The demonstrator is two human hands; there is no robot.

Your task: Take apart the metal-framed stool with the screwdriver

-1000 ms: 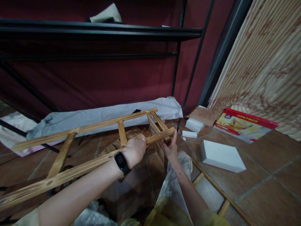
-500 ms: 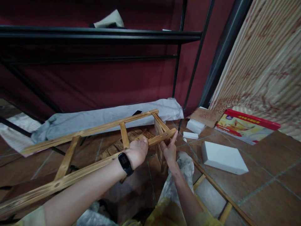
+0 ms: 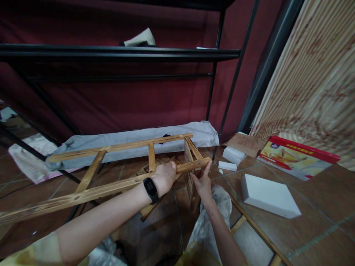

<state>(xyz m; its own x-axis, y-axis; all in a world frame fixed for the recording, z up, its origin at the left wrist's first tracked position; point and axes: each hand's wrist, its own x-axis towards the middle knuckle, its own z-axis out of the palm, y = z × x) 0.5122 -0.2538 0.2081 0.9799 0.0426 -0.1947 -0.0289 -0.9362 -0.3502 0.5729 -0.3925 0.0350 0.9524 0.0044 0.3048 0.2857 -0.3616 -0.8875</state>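
Left hand: the left hand (image 3: 164, 178) is closed around the near rail of the wooden frame (image 3: 122, 167), close to its far end; a black watch (image 3: 151, 187) sits on the wrist.
Right hand: the right hand (image 3: 203, 183) is open, with the fingers (image 3: 207, 169) stretched up and touching the end of the same rail from below; it grips nothing.
Frame: it looks like a ladder, two long rails joined by short cross pieces. It is held above the tiled floor (image 3: 318, 207) and runs from the lower left to the middle of the view.
Behind the frame: a grey cloth roll (image 3: 133, 135) lies on the floor, under a black metal rack (image 3: 119, 53) and a dark red curtain (image 3: 124, 98).
On the right: a white block (image 3: 270, 195) lies flat on the tiles; two smaller white blocks (image 3: 230, 159) and a red box (image 3: 298, 157) are farther away, near the striped wall (image 3: 313, 74).
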